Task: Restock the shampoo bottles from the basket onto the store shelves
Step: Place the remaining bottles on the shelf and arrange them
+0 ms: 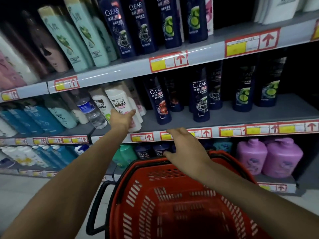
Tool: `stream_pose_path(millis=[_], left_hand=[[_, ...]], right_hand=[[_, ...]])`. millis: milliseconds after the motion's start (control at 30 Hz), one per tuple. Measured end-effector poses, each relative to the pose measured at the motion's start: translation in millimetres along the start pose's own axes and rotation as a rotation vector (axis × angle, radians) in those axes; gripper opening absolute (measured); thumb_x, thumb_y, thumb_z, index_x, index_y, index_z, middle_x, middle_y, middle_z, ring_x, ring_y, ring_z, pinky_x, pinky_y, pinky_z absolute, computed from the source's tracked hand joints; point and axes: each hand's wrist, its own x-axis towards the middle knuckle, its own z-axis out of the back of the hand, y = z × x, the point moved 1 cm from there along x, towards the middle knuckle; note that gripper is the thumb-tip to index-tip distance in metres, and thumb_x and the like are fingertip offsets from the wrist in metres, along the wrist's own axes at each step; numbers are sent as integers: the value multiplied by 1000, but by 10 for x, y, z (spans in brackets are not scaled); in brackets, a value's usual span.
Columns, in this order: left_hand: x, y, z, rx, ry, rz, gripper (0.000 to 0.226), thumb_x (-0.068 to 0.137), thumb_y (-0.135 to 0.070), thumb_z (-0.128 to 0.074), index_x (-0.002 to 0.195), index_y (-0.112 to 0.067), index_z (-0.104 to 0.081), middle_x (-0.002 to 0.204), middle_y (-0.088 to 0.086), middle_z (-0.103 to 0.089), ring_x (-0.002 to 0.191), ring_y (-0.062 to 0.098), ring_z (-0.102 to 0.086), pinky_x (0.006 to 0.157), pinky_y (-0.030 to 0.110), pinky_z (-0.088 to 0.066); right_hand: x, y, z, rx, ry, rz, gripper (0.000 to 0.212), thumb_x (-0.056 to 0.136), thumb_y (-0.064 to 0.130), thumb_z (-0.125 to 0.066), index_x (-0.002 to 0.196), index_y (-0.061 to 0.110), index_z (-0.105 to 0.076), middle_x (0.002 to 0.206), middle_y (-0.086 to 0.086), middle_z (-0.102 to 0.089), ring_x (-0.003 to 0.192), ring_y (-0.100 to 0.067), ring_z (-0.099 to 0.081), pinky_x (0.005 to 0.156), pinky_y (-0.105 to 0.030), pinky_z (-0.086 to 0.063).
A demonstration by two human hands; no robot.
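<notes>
Far to the left of the left hand, blue and teal bottles point(39, 116) stand on the middle shelf point(224, 116). Just beside the hand on that same side there is a clear water bottle point(91, 109). The left hand point(122, 120) reaches to this shelf and grasps a white CLEAR shampoo bottle point(118, 101) at its lower part: the thumb lies on its left side and the fingers curl around its right side. The bottle stands near the front edge of the shelf, with other white bottles just behind it. To the right of this hand, a little apart, stand dark blue CLEAR bottles point(159, 102). The right hand point(183, 145) is lower, in front of the shelf edge, and hovers over the far rim of the red basket point(138, 195). Its fingers are relaxed and spread, and they hold nothing. Well to the right of this hand, on the lower shelf, stand purple jugs point(269, 157).
</notes>
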Motion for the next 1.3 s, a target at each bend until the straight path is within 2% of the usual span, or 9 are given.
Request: stream_pose_path(millis=[100,233,533,733,800,967,1067,1167,1300], left_hand=[[-73,49,115,-58,-35,-20,50,78,-21,-90,110,-11,-54,106,6,-71,90,24,-70,84,44,-62],[-384,97,462,-209,-97,-121,49,74,-23,-92,111,-16,-60,105,-3,-73,100,17,-70,92,40,-59],[-654,389,1268,-330,-69,-149,51,75,-15,-91,119,-11,-65,112,-1,-74,93,-2,-70,85,30,-62],[-455,460,1520,-339,-57,-55,69,55,-49,-93,114,-25,-66,110,-5,-75,101,22,-73,84,56,-61],[-437,456,1586,-326,-55,-69,66,59,-45,-93,115,-23,-66,110,-1,-74,100,31,-72,82,58,-61],[-365,503,1692,-379,-53,-56,55,66,-29,-94,112,-24,-65,109,0,-74,93,21,-72,82,48,-62],[-306,510,1747,-379,-52,-50,57,59,-42,-93,107,-30,-64,103,6,-74,82,30,-66,76,59,-59],[-285,503,1801,-391,-72,-64,57,63,-38,-93,110,-24,-65,102,9,-74,80,35,-65,70,56,-58],[-291,464,1837,-410,-78,-61,55,67,-34,-93,112,-22,-65,100,13,-74,74,29,-60,69,62,-58]], right_hand=[[-30,-7,-30,2,-30,7,57,94,31,-69,145,23,-46,139,0,-49,125,-22,-53,100,-37,-50],[-74,2,-88,-30,-14,11,61,96,35,-67,150,26,-42,143,7,-46,125,-16,-54,101,-31,-50],[293,282,-564,9,9,24,51,93,31,-73,141,23,-56,134,4,-61,121,-15,-58,102,-30,-49],[1492,761,-1019,90,-140,-142,52,85,30,-77,131,15,-59,121,-8,-64,106,-28,-64,83,-34,-52],[1845,832,-1182,52,-188,-231,56,83,38,-78,129,14,-55,122,-11,-59,107,-33,-62,84,-41,-54],[2305,785,-1470,74,-266,-407,70,78,48,-83,127,11,-51,129,-15,-53,117,-36,-57,89,-46,-53],[2365,715,-1546,94,-339,-370,57,82,45,-80,119,9,-56,120,-14,-61,108,-35,-61,84,-43,-53],[2231,682,-1561,82,-377,-298,49,84,42,-78,114,8,-59,115,-12,-64,104,-34,-62,83,-41,-50],[1867,659,-1421,129,-432,-150,46,84,37,-80,118,13,-62,111,-5,-64,98,-26,-62,81,-41,-52]])
